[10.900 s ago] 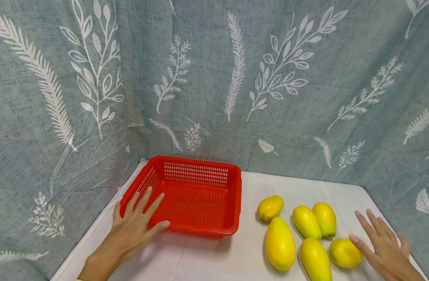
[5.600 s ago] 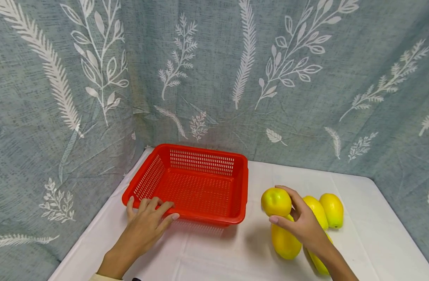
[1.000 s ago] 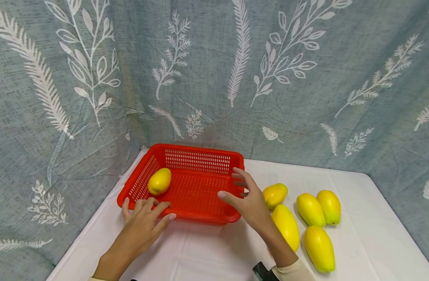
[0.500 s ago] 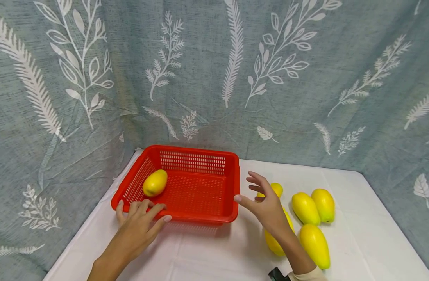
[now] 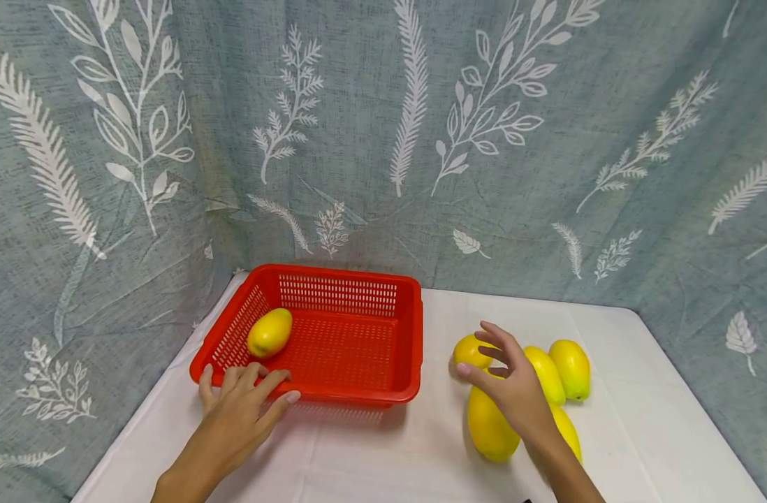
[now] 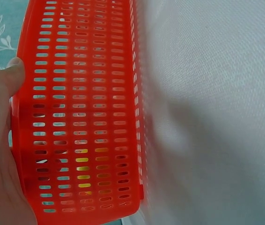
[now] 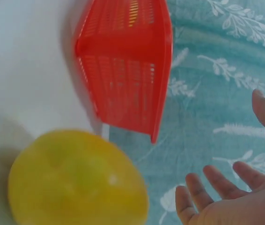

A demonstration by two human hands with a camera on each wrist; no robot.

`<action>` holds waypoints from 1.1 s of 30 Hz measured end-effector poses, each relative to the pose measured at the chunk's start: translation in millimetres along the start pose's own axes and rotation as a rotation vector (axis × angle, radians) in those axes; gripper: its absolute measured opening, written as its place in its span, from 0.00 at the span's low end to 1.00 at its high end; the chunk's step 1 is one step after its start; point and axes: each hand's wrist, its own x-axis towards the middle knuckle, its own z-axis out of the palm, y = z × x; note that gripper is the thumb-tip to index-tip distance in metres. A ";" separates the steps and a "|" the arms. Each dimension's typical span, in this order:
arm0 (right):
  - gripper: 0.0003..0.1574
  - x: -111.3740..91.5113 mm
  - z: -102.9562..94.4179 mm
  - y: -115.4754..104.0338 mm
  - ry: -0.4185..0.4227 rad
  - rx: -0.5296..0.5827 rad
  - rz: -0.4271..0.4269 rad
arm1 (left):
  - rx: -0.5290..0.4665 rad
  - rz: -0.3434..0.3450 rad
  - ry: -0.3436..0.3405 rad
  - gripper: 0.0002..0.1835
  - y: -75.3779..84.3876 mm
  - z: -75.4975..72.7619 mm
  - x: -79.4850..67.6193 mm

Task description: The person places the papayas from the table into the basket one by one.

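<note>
My left hand grips the near rim of the red plastic basket, fingers over the edge and thumb on the outside wall. One yellow mango lies inside at the basket's left end; bits of yellow show through the slots in the left wrist view. My right hand hovers with spread, loosely bent fingers over the group of mangoes, holding nothing. Closest to its fingertips is a smaller mango, with a large mango just in front. In the right wrist view a big mango sits beneath the hand.
More mangoes lie right of the right hand: one at the back, one beside it, and one nearer, partly hidden by the forearm. A white cloth covers the table. A leaf-patterned curtain closes off the back and sides.
Earlier, my right hand held a mango over the table; that mango now lies in the basket. Since then the right hand has moved right, from the basket to the mangoes. My left hand stays on the rim.
</note>
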 end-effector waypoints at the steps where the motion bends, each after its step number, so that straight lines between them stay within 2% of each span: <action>1: 0.47 -1.6 -3.2 1.2 0.005 0.001 0.003 | 0.000 0.000 0.000 0.20 0.0 -0.2 0.2; 8: 0.47 -14.9 -25.4 10.5 0.024 -0.043 0.036 | -0.005 -0.010 -0.016 0.21 0.6 -1.6 1.6; 15: 0.50 -25.8 -43.8 17.1 0.044 -0.111 0.116 | -0.003 -0.016 -0.026 0.22 0.7 -2.9 2.1; 21: 0.57 -34.5 -55.8 24.4 0.061 -0.160 0.209 | -0.007 -0.024 -0.034 0.22 0.6 -4.4 1.9; 26: 0.61 -39.8 -65.2 31.1 0.082 -0.166 0.280 | -0.006 -0.023 -0.029 0.21 0.7 -4.4 1.9; 33: 0.60 -53.0 -80.1 40.9 0.121 -0.169 0.323 | -0.008 -0.026 -0.034 0.21 2.0 -4.7 2.0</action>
